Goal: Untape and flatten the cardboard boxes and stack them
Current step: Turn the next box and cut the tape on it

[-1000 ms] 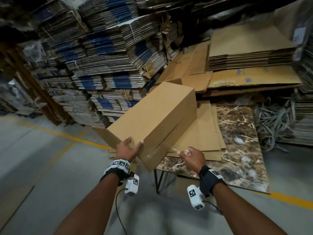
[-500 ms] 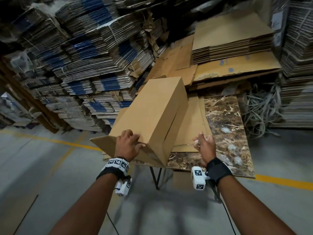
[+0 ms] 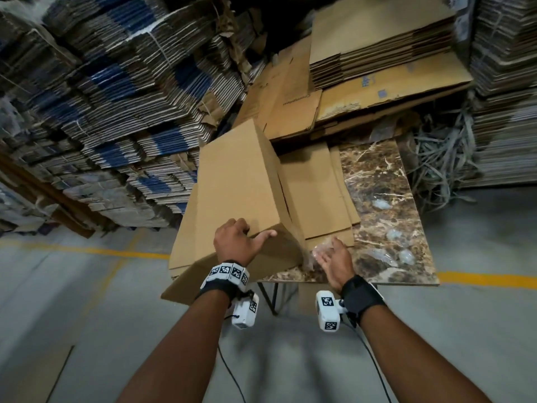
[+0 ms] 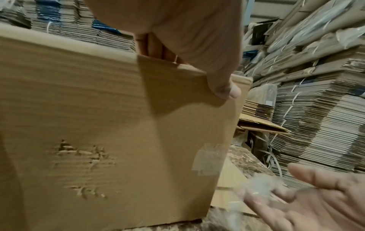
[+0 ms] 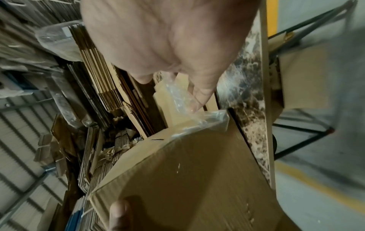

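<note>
Head, box: your box (image 3: 238, 181) stands tilted on the near left part of the table (image 3: 386, 199), its near end over the table's near edge, with a loose flap hanging below it.
Head, left hand: your left hand (image 3: 236, 242) grips the box's near top edge, fingers curled over it and thumb along the end face.
Head, right hand: your right hand (image 3: 334, 258) hovers just right of the box's near corner, fingers spread and relaxed, with a crumpled wad of clear tape (image 3: 321, 251) at the fingertips; whether it pinches the wad is hard to tell.
Head, room: flat sheets (image 3: 313, 193) lie right of the box; bare marble shows further right. Open floor lies near you; stacks (image 3: 116, 97) wall the far left.
Left wrist, box: the end face (image 4: 118, 140) fills the frame, dented, a tape scrap at its right edge. Your fingers are hidden behind the top edge.
Left wrist, right hand: blurred, palm up, low right.
Right wrist, tape: clear tape (image 5: 181, 96) clings at the fingertips and trails to the box corner. The grip is unclear.
</note>
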`<action>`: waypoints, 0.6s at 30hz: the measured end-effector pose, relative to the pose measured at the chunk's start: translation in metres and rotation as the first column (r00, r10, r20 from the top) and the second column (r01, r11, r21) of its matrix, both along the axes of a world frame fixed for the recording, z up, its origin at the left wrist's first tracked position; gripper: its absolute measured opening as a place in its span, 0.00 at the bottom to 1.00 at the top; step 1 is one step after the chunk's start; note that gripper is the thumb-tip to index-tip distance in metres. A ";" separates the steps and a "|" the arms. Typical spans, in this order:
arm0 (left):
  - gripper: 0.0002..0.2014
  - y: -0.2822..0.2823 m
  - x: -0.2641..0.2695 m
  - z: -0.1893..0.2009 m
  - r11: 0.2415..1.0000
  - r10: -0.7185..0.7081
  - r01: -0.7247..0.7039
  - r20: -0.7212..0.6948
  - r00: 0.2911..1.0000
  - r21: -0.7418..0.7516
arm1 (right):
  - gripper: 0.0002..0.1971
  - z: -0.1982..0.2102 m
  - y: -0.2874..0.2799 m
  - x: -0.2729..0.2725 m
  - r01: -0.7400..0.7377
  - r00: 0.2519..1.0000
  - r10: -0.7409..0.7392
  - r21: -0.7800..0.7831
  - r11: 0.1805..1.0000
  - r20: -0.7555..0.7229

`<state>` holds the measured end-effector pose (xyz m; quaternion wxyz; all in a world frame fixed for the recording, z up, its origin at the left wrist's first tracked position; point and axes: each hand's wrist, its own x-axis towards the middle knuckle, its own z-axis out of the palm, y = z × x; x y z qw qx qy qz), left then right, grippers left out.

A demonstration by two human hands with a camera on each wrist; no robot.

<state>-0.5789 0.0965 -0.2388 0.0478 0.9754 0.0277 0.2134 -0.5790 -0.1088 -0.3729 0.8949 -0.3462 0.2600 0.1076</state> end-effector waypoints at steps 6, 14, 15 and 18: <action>0.42 -0.005 0.014 0.005 0.997 0.069 -0.067 -0.051 0.996 0.047 | 0.22 -0.010 0.015 0.009 0.067 0.996 -0.059 -0.119 0.991 0.069; 0.40 -0.004 0.017 0.010 0.990 0.084 -0.074 -0.084 0.993 0.123 | 0.17 -0.003 0.018 0.045 0.204 0.976 -0.217 -0.261 0.943 -0.021; 0.40 -0.003 0.018 0.010 0.989 0.084 -0.072 -0.091 0.992 0.127 | 0.18 -0.001 0.019 0.048 0.194 0.978 -0.208 -0.284 0.939 -0.020; 0.40 0.001 0.023 0.012 0.990 0.076 -0.063 -0.106 0.992 0.124 | 0.17 0.001 0.028 0.053 0.139 0.987 -0.161 -0.366 0.920 -0.030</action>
